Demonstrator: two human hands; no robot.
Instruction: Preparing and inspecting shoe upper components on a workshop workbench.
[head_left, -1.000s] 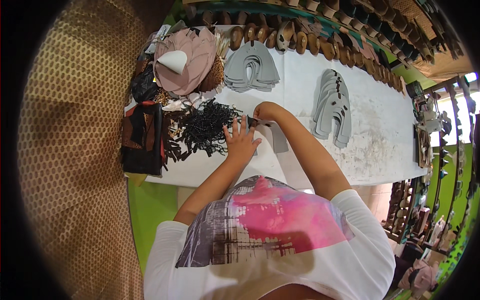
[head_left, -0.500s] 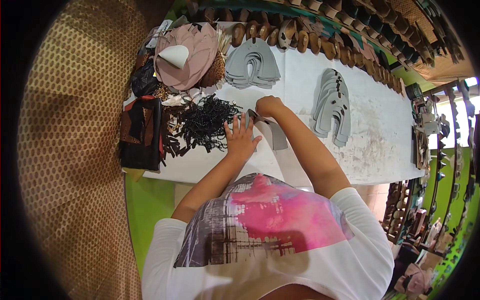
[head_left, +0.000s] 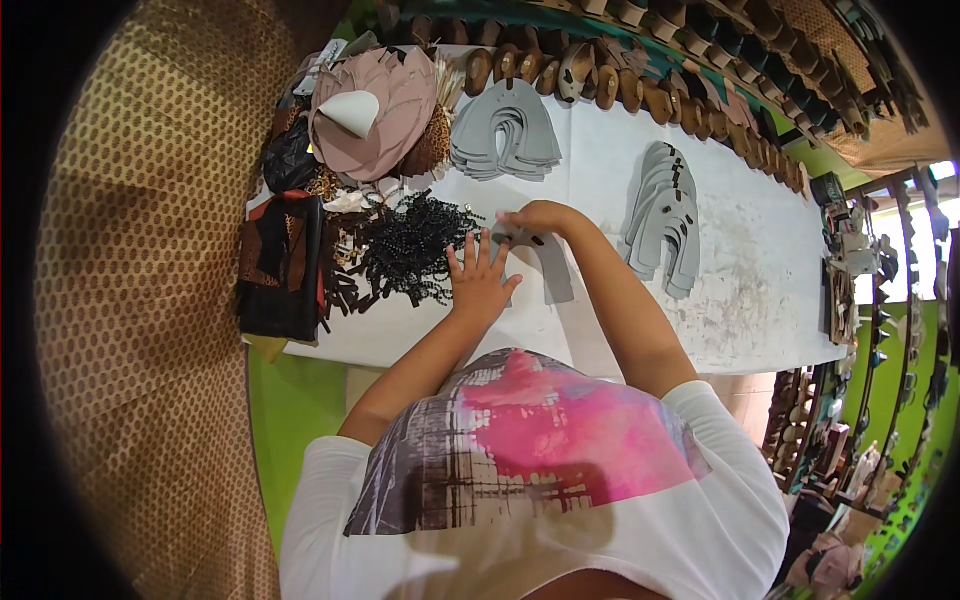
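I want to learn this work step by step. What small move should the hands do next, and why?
Probably the left hand should pick one small black piece from the black pile. Its spread fingers rest at the pile's edge, while the right hand already pinches the grey cut piece on the white table.

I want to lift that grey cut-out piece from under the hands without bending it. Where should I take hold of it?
Probably by its long free end, nearest the person: the grey cut-out piece lies flat on the white table, the right hand pinches its far end and the left hand lies spread beside it. Come from the right, away from the black strap pile.
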